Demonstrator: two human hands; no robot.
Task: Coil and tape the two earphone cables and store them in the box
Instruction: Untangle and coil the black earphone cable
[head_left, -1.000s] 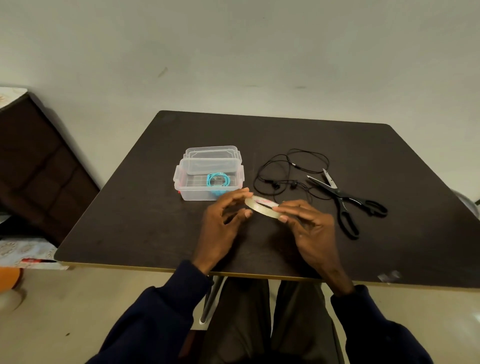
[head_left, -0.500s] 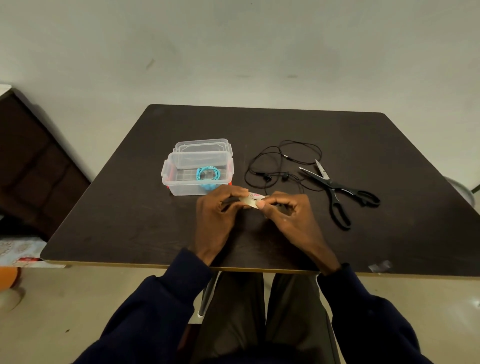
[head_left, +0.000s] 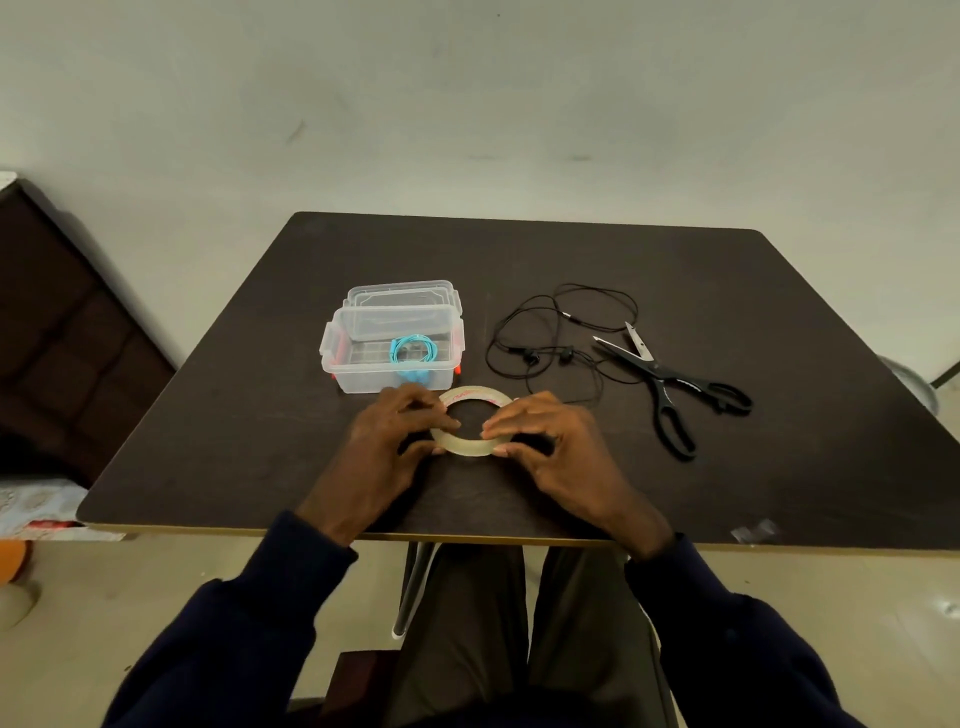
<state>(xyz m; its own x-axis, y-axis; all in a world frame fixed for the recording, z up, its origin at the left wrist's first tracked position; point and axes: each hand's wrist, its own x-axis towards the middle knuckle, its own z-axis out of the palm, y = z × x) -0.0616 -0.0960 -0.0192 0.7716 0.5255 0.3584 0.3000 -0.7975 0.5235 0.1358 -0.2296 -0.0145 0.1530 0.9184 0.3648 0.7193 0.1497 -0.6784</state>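
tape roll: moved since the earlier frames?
Yes. The tape roll, edge-on before, is turned so its open ring faces the camera. It is still just in front of the box's near right corner, gripped by left hand and right hand.

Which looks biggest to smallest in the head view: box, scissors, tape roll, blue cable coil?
1-2. box and scissors: similar span, too close to rank.
3. tape roll, though it is nearest the camera.
4. blue cable coil, lying inside the box.
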